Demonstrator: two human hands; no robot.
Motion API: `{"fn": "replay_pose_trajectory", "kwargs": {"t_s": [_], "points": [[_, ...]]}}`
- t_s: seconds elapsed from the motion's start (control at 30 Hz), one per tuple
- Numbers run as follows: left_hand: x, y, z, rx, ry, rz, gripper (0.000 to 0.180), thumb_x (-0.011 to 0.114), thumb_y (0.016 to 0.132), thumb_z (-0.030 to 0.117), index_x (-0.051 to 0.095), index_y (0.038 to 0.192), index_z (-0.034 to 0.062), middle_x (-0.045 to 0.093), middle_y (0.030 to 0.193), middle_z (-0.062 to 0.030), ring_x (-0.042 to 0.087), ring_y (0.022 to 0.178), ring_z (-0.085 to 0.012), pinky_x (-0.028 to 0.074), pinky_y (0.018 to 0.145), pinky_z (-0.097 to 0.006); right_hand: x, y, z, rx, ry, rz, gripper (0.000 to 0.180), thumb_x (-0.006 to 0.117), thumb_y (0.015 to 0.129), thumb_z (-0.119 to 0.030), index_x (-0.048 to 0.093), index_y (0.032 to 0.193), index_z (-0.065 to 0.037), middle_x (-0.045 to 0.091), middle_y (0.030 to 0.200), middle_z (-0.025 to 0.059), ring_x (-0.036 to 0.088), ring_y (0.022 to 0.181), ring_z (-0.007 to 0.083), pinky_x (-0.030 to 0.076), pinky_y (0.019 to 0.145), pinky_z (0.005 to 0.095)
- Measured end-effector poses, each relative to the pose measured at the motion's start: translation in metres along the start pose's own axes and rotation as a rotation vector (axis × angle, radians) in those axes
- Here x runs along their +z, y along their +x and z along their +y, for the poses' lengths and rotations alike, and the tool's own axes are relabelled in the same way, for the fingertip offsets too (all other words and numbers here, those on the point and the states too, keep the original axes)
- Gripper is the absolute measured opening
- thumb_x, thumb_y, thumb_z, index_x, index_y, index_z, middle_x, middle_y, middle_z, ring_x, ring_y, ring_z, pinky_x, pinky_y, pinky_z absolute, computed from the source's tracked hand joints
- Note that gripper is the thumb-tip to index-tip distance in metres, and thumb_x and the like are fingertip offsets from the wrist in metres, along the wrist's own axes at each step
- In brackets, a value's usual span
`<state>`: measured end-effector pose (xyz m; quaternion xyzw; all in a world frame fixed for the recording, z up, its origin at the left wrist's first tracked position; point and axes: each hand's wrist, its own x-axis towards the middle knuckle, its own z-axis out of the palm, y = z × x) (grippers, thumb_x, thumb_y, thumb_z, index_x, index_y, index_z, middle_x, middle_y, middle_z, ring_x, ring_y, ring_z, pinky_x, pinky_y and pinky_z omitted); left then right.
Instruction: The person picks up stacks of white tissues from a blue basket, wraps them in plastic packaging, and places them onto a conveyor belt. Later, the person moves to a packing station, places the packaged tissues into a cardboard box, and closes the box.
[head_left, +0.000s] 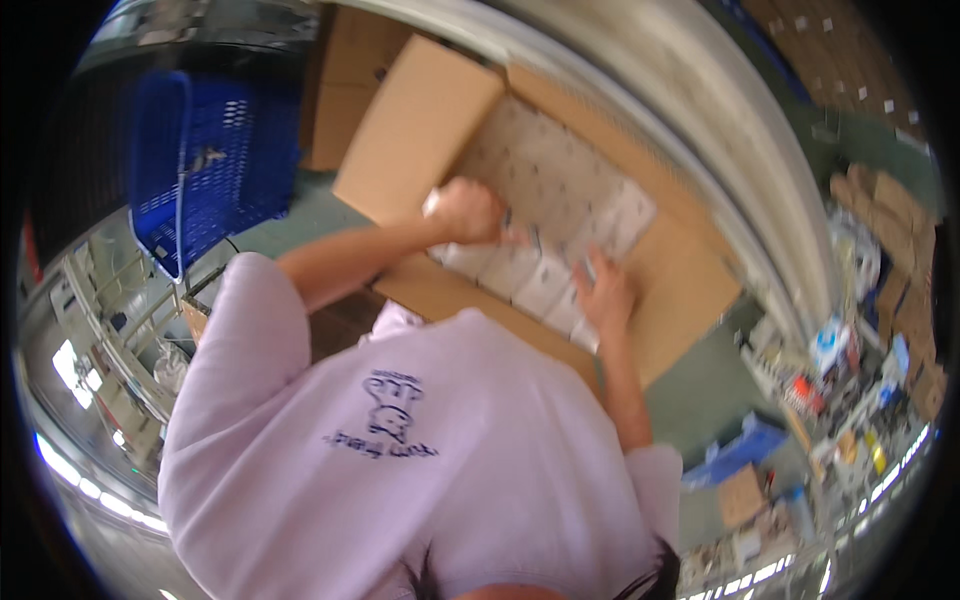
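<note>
A large cardboard box (690,300) stands before me with its flaps folded outward. Rows of small white boxes (545,285) with dark marks fill it, in a block that looks tightly packed. My left hand (470,210) is closed over the left part of the box, beside the raised left flap (420,120). Something white shows at its wrist side, and blur hides what the fingers hold, if anything. Over the right end of the near rows, my right hand (606,297) has its fingers apart and rests on or just above the white boxes.
A blue plastic basket (210,150) stands at the left. A pale curved rail or beam (700,90) runs along the box's far side. At the right are a blue crate (740,450), stacked brown cartons (885,220) and a cluttered bench (850,400).
</note>
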<state>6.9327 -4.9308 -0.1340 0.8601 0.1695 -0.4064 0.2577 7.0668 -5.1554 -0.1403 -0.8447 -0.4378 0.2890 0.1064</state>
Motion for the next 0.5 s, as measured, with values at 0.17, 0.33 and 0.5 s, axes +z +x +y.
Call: {"fn": "replay_pose_trajectory", "kwargs": {"t_s": [0.17,0.33,0.5], "points": [[0.004,-0.017,-0.022,0.317,-0.439,0.689,0.035,0.062,0.077,0.041,0.060,0.089,0.0080,0.059,0.089,-0.0111,0.058,0.083,-0.0292,0.048,0.068,-0.038,-0.003,-0.003,-0.004,-0.232,-0.032,0.022,0.057,0.045,0.081,-0.054,0.054,0.110,-0.006,0.059,0.092,0.0162,0.056,0.084,0.0326,0.044,0.068,0.0428],[-0.184,-0.048,-0.111,-0.016,-0.166,1.627,0.018,0.061,0.077,0.018,0.060,0.090,0.0065,0.058,0.093,-0.0124,0.055,0.087,-0.0301,0.047,0.072,-0.037,-0.082,0.030,-0.036,-0.355,0.236,0.396,0.042,0.045,0.085,-0.037,0.058,0.103,-0.002,0.059,0.083,0.0124,0.055,0.072,0.0262,0.044,0.063,0.0361],[-0.246,0.006,-0.107,-0.399,-0.037,0.994,0.074,0.063,0.074,0.034,0.029,0.133,0.0068,0.052,0.110,-0.0135,0.051,0.100,-0.0351,0.043,0.086,-0.038,-0.148,0.095,-0.098,-0.416,0.501,0.629,0.027,0.046,0.085,-0.019,0.060,0.101,-0.001,0.059,0.078,0.0091,0.056,0.067,0.0221,0.046,0.062,0.0292]]}}
